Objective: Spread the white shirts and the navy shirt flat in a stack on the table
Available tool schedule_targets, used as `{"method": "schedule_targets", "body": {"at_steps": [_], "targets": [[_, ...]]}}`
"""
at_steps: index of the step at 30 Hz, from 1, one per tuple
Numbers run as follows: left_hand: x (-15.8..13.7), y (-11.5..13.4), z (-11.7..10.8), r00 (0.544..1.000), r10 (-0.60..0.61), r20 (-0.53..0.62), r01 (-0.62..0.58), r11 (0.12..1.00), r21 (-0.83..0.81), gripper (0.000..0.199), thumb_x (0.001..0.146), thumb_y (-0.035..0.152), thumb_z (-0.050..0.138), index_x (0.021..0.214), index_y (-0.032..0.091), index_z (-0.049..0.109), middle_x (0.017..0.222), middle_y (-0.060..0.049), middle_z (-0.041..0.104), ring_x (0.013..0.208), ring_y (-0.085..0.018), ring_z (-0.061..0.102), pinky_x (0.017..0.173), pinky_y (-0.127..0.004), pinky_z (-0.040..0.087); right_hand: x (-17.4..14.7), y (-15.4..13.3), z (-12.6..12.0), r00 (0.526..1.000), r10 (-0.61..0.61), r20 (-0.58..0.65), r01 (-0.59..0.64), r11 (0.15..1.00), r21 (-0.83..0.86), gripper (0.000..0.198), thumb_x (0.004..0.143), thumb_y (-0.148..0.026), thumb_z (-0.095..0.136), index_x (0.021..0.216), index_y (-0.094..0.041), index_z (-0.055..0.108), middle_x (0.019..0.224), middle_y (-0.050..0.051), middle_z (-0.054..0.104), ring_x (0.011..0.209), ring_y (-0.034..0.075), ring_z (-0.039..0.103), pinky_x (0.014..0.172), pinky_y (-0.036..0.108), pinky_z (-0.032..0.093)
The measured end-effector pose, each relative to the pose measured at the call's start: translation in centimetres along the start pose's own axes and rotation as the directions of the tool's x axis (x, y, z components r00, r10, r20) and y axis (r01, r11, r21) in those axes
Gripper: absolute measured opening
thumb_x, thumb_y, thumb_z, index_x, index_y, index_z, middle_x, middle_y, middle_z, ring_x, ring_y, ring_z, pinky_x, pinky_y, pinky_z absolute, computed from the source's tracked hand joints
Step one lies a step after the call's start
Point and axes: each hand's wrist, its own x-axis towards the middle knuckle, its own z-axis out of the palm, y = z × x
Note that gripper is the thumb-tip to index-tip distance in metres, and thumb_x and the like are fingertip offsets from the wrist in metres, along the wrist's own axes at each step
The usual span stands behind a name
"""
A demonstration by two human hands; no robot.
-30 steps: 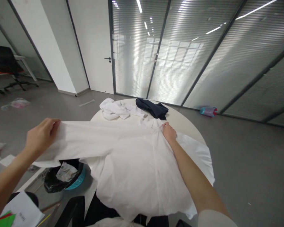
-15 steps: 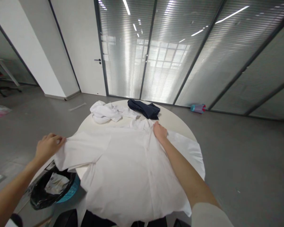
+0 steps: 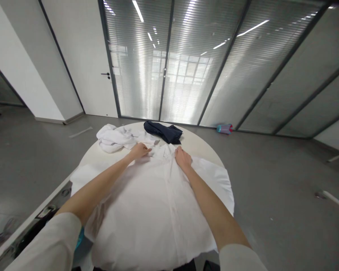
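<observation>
Only the head cam here, looking down over a round white table [image 3: 207, 145] with a white shirt [image 3: 155, 210] spread flat across most of it, front side up with the button strip running down the middle toward the near edge. Both hands sit up at the far end of the shirt, around the collar area. The left hand [image 3: 139, 150] is on the left side of the collar, fingers curled down onto the fabric; looks like it's pinching a bit of cloth but I honestly can't tell for sure from this angle. The right hand [image 3: 182, 158] is just beside it on the right of the collar, palm down, fingers loosely bent and pressing on the shirt, not clearly gripping anything. The two hands are near each other with the collar between them. Past the hands, a crumpled white garment [image 3: 113, 137] lies on the far left of the table and a dark navy garment [image 3: 164, 132] at the far edge. A teal bottle [image 3: 224, 128] lies on the floor by the glass wall.
</observation>
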Motion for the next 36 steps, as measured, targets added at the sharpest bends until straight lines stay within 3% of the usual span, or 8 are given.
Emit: {"method": "schedule_targets", "body": {"at_steps": [8, 13, 18, 22, 24, 28, 32, 36], "targets": [[2.2, 0.2, 1.6, 0.954, 0.081, -0.288, -0.067, 0.996, 0.059, 0.02, 0.091, 0.025, 0.053, 0.095, 0.015, 0.07, 0.101, -0.011, 0.072, 0.094, -0.022, 0.064, 0.079, -0.029, 0.043, 0.2, -0.5, 0.0, 0.997, 0.03, -0.072, -0.028, 0.999, 0.034, 0.034, 0.107, -0.037, 0.024, 0.126, -0.021, 0.047, 0.114, 0.013, 0.07, 0.104, 0.025, 0.068, 0.088, 0.037, 0.047], [2.1, 0.2, 4.3, 0.937, 0.112, -0.33, -0.079, 0.991, 0.112, 0.022, 0.094, 0.024, 0.048, 0.1, 0.017, 0.069, 0.108, -0.012, 0.067, 0.093, -0.023, 0.063, 0.07, -0.029, 0.04, 0.1, 0.4, -1.8, 0.999, -0.021, -0.046, 0.025, 0.996, 0.087, 0.028, 0.102, -0.036, 0.042, 0.126, -0.023, 0.05, 0.12, 0.011, 0.066, 0.108, 0.023, 0.064, 0.09, 0.034, 0.047], [1.8, -1.1, 5.2, 0.906, 0.116, -0.407, -0.085, 0.992, 0.094, 0.023, 0.094, 0.029, 0.051, 0.105, 0.018, 0.067, 0.108, -0.01, 0.064, 0.09, -0.022, 0.062, 0.071, -0.029, 0.042, -4.5, 9.2, -6.7, 0.991, -0.082, -0.103, 0.115, 0.922, 0.37, 0.024, 0.092, -0.033, 0.056, 0.114, -0.023, 0.056, 0.105, 0.004, 0.068, 0.086, 0.016, 0.064, 0.082, 0.027, 0.049], [1.0, 1.7, 4.4, 0.737, 0.334, -0.588, -0.313, 0.939, 0.141, 0.025, 0.091, 0.022, 0.052, 0.111, 0.017, 0.067, 0.113, -0.013, 0.059, 0.103, -0.025, 0.057, 0.09, -0.036, 0.044, -14.2, 18.4, -7.4, 0.998, 0.043, -0.039, -0.018, 0.871, 0.492, 0.016, 0.086, -0.039, 0.055, 0.084, -0.024, 0.059, 0.079, 0.002, 0.067, 0.076, 0.018, 0.063, 0.074, 0.029, 0.05], [0.3, 5.0, 4.6, 0.704, 0.512, -0.492, -0.494, 0.851, 0.178, 0.022, 0.091, 0.02, 0.051, 0.104, 0.018, 0.068, 0.107, -0.012, 0.06, 0.105, -0.025, 0.057, 0.093, -0.037, 0.043, -19.6, 21.5, -6.1, 0.996, 0.083, 0.011, -0.077, 0.846, 0.527, 0.023, 0.085, -0.047, 0.055, 0.077, -0.025, 0.059, 0.072, 0.001, 0.065, 0.07, 0.019, 0.062, 0.068, 0.03, 0.051], [-0.9, 12.6, 6.8, 0.658, 0.752, -0.034, -0.751, 0.659, 0.047, 0.02, 0.09, 0.018, 0.053, 0.102, 0.02, 0.069, 0.105, -0.007, 0.063, 0.088, -0.019, 0.063, 0.083, -0.03, 0.047, -27.8, 23.3, -2.2, 0.994, 0.059, 0.089, -0.1, 0.809, 0.579, 0.022, 0.084, -0.049, 0.059, 0.085, -0.028, 0.066, 0.077, 0.002, 0.068, 0.072, 0.021, 0.065, 0.068, 0.033, 0.054], [-0.8, 17.1, 10.1, 0.552, 0.785, 0.28, -0.783, 0.604, -0.149, 0.03, 0.08, 0.01, 0.063, 0.106, 0.022, 0.072, 0.115, -0.006, 0.06, 0.082, -0.015, 0.064, 0.079, -0.026, 0.049, -31.2, 21.8, 1.0, 0.993, 0.036, 0.115, -0.1, 0.782, 0.616, 0.027, 0.087, -0.049, 0.058, 0.093, -0.026, 0.07, 0.09, 0.007, 0.07, 0.08, 0.021, 0.066, 0.074, 0.035, 0.056], [0.0, 17.2, 12.3, 0.434, 0.795, 0.424, -0.686, 0.597, -0.416, 0.042, 0.073, 0.012, 0.071, 0.115, 0.02, 0.07, 0.122, -0.007, 0.056, 0.078, -0.011, 0.065, 0.075, -0.023, 0.051, -31.8, 21.2, 2.1, 0.991, 0.091, 0.102, -0.136, 0.727, 0.673, 0.039, 0.088, -0.056, 0.056, 0.099, -0.022, 0.071, 0.09, 0.009, 0.07, 0.084, 0.023, 0.065, 0.077, 0.037, 0.057]]}}
